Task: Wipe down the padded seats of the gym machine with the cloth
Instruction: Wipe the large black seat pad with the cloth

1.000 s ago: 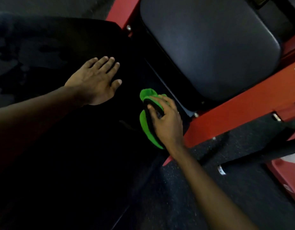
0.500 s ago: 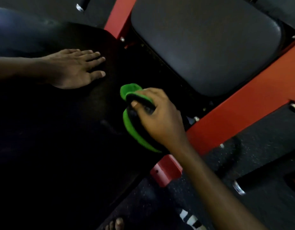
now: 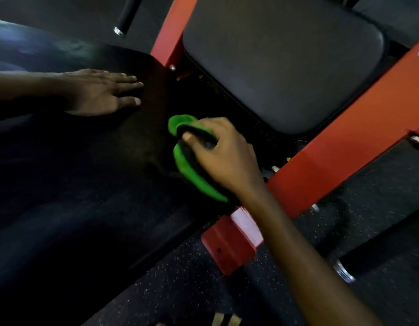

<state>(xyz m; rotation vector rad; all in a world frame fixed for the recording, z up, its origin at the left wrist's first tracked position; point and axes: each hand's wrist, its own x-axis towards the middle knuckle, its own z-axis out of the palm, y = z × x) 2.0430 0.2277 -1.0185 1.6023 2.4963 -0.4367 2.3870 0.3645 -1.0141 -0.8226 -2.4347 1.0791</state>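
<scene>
Long black padded seat [image 3: 91, 184] mostly lost in shadow; right hand [image 3: 223, 158] grips bunched green-and-black cloth [image 3: 189, 170] on it; left hand [image 3: 102, 90] flat alongside, fingers straight.

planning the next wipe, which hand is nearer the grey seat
Right. The right hand, gripping the cloth, is just beside the grey seat; the left hand lies flat on the black pad, farther left.

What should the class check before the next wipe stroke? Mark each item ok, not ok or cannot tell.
1. The right hand grips the green cloth: ok.
2. The green cloth lies on the large dark pad: ok.
3. The left hand rests flat on that pad, apart from the cloth: ok.
4. Nothing lies on the grey seat pad: ok.
5. The large dark pad is wiped all over: cannot tell, too dark.
</scene>
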